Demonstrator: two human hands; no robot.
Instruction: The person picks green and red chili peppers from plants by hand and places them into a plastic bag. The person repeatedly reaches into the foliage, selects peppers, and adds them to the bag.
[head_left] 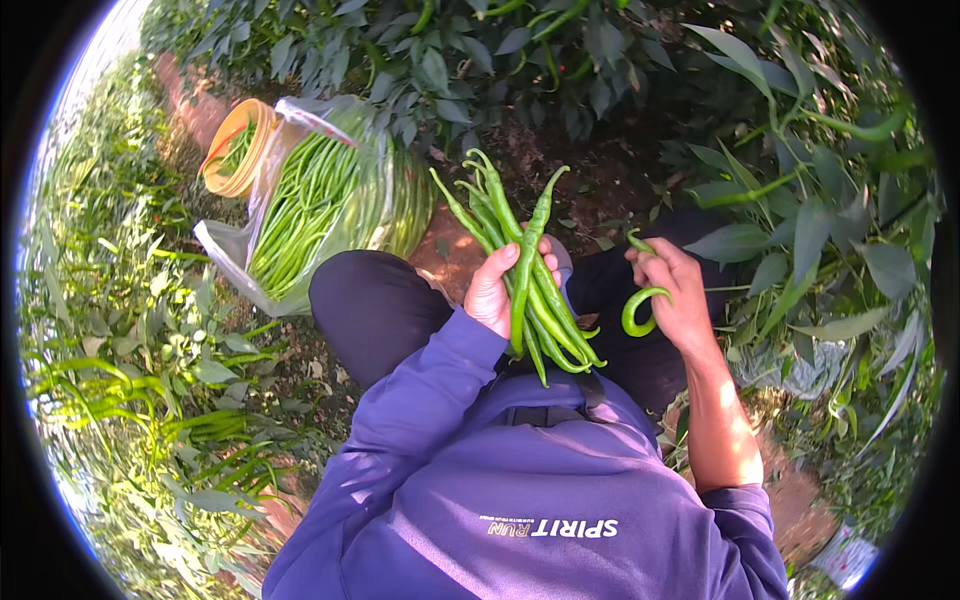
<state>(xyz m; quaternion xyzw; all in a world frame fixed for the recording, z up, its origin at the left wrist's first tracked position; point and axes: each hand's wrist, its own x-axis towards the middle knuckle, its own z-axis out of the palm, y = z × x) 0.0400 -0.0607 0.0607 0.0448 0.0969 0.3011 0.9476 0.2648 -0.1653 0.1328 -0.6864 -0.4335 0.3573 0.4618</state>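
A bunch of several long green chili peppers (529, 265) lies across my left hand (490, 288), whose thumb presses over the middle of them. Their ends splay out above and below the grip, in front of my lap. To the right of the bunch, apart from it, my right hand (676, 290) is closed round a curled green chili pepper (633, 318). Its hooked end hangs below the fingers, and a stem end pokes out above them; the part between is hidden in the hand.
Beyond my left knee stands a clear plastic bag (400, 205) full of long green chili peppers, with an orange-yellow bucket (262, 150) beside it holding more. Leafy pepper plants (800, 215) crowd the far side and right. Loose peppers (120, 400) show among leaves at the left.
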